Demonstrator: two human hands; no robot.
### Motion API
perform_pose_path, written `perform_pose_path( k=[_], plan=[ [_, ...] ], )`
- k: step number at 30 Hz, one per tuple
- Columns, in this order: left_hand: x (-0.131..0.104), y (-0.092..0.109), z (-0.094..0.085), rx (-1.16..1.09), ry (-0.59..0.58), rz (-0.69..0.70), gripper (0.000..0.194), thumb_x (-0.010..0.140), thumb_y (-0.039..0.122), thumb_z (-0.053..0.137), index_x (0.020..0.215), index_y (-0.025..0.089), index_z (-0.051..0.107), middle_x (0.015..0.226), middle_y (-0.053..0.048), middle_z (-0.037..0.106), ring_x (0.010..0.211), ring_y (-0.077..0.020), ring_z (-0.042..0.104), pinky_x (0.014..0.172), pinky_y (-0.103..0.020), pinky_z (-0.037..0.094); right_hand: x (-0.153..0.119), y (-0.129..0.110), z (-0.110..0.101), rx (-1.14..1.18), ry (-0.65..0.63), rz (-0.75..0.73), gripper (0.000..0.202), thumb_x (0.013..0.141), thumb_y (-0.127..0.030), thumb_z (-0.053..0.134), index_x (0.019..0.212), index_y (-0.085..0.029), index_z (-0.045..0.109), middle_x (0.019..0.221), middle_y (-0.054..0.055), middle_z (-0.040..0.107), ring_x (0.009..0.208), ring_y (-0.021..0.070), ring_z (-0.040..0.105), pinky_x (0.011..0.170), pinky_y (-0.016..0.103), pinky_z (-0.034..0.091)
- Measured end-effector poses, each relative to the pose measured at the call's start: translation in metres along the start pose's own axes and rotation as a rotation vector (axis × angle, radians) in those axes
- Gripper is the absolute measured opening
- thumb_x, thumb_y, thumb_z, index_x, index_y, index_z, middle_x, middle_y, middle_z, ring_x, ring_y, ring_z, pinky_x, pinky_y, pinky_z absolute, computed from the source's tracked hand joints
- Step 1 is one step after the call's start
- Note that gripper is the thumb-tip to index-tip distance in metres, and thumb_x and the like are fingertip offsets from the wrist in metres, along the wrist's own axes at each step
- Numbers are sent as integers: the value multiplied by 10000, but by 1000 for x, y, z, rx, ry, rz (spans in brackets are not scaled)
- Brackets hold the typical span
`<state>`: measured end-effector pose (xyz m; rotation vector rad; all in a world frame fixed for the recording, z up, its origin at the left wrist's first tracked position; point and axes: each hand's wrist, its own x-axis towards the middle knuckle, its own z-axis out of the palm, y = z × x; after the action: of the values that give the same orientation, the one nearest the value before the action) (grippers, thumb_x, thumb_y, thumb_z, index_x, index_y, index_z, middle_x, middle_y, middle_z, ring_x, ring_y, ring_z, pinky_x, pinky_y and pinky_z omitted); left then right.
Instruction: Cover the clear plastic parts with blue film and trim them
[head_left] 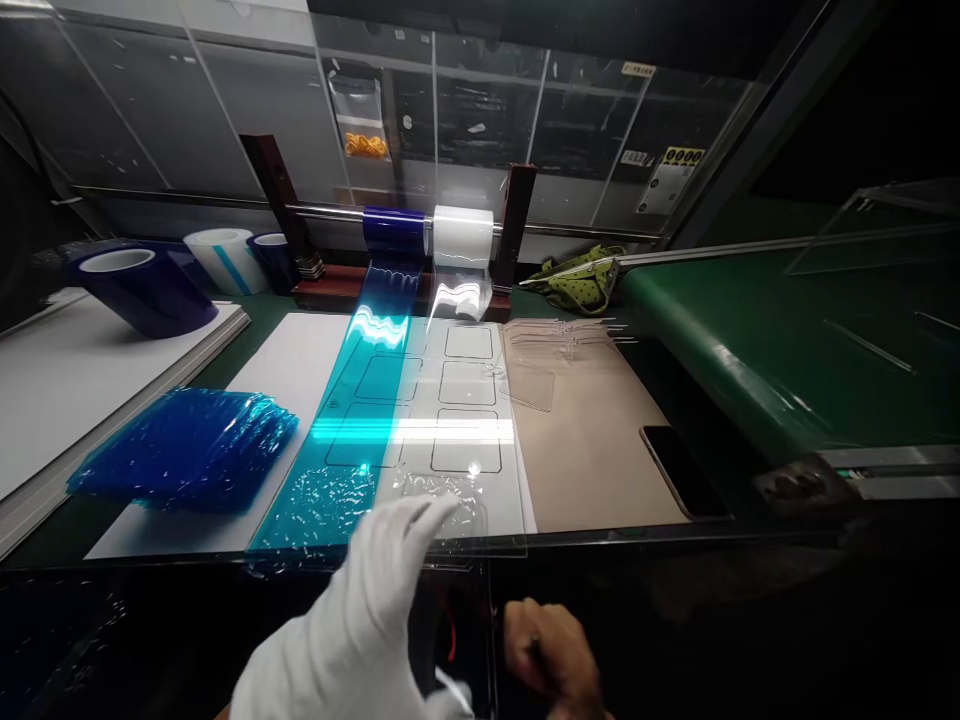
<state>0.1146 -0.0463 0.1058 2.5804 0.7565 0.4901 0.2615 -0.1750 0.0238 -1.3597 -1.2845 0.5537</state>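
Observation:
My left hand (pixel 360 610), in a white glove, is at the front edge of the work board (pixel 517 500). Its fingers are bent and pressed together beside the wrinkled end of a clear film strip (pixel 420 430); whatever they grip is transparent or hidden. A blue film strip (pixel 337 450) lies left of it, both strips running down from a blue roll (pixel 394 238) and a clear roll (pixel 463 238). Rounded black rectangles show under the films. Below the board edge, my bare right hand (pixel 551 650) is curled into a fist, slightly blurred, with something dark at its fingers.
A stack of blue film-covered pieces (pixel 187 450) lies left. Loose film rolls (pixel 142 290) stand behind it. Clear panels (pixel 566 335) rest on brown paper (pixel 600 450), with a phone (pixel 682 470) at its right edge. A green conveyor belt (pixel 787 350) runs along the right.

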Motion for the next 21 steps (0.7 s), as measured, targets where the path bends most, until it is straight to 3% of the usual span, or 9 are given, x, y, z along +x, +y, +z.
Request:
perform_pose_path(
  k=[3,6,9,12,16,18,21],
  plan=[
    [2,3,4,177,185,-38,975,504,277,646,1393,142,269,1249,-174,446,1124,-373,445,957,-553,365,4,5,-19,-116,176,39,495,761,-697,530,642,-233,402,534,-53,346,466,98,331,449,244,316],
    [4,1,5,273,220,28,983,515,296,655,1394,113,253,1244,-192,430,1101,-368,431,925,-546,367,26,0,-43,-244,98,152,281,840,-472,569,735,-225,486,586,-43,422,504,105,412,472,230,353],
    [6,-2,7,338,227,76,959,570,334,650,1405,106,236,1233,-197,432,1090,-361,425,906,-537,371,50,-10,-53,-241,-10,115,106,894,-299,506,884,-217,572,681,-14,549,590,121,524,557,233,415],
    [8,-2,10,355,233,73,942,565,303,654,1398,116,257,1237,-193,437,1105,-362,420,920,-544,360,61,-20,-43,-174,-99,-2,119,887,-244,518,963,-208,602,782,23,625,691,145,587,616,246,446],
    [10,3,15,332,230,64,956,544,277,656,1396,109,258,1238,-198,441,1123,-370,421,951,-561,345,55,-27,-28,-171,-166,-113,113,889,-179,505,814,-193,589,693,11,606,630,126,570,579,230,417],
    [9,4,16,320,216,38,961,546,277,663,1402,121,255,1248,-198,439,1130,-374,422,964,-570,335,54,-20,-33,-233,-164,-112,151,899,-180,487,769,-197,562,659,-2,578,593,114,550,558,222,401],
    [-2,-2,15,179,208,-106,1017,518,312,703,1420,177,255,1308,-187,416,1181,-404,389,988,-605,295,67,12,-60,-547,-16,1,176,930,-256,437,812,-198,555,693,10,587,612,131,563,587,239,423]
  ],
)
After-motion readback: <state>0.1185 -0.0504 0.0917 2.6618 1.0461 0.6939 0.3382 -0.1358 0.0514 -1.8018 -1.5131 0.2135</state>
